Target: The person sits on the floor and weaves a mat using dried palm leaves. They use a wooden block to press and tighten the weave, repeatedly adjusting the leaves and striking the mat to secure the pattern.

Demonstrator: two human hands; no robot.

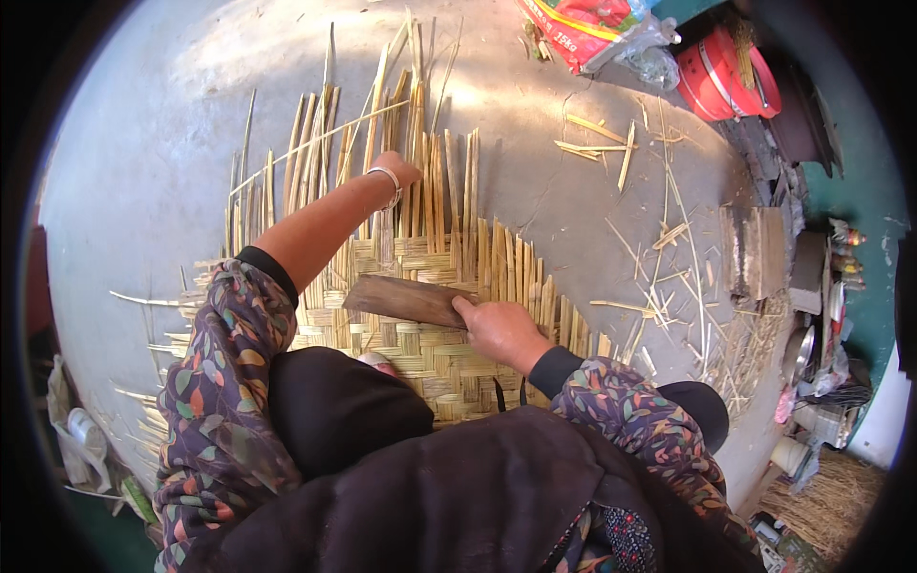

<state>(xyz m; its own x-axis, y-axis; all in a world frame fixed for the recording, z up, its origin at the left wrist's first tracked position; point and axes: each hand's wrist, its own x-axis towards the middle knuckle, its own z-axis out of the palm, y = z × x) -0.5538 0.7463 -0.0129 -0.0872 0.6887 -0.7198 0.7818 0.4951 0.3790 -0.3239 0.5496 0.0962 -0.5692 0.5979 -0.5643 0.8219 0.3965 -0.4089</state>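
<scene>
A partly woven mat (435, 368) of flat, straw-coloured strips lies on the ground beneath me. Loose strip ends (310, 153) stick out from its far edge. My left hand (399, 170), with a bracelet at the wrist, reaches across to these ends and is closed on one or more reed strips; its fingertips are partly hidden. In my right hand (506, 330) is the right end of a flat, dark wooden board (396, 298). The board lies slantwise over the weave, nearer to me than the left hand. One long thin strip (325, 138) crosses the upright ends.
Cut strip pieces (626, 153) are scattered over the concrete floor (535, 86) to the right. A red bucket (726, 76) and a red plastic sack (578, 33) stand at the far right. Wooden blocks (755, 250) and a straw heap (826, 501) line the right side. My knees flank the mat.
</scene>
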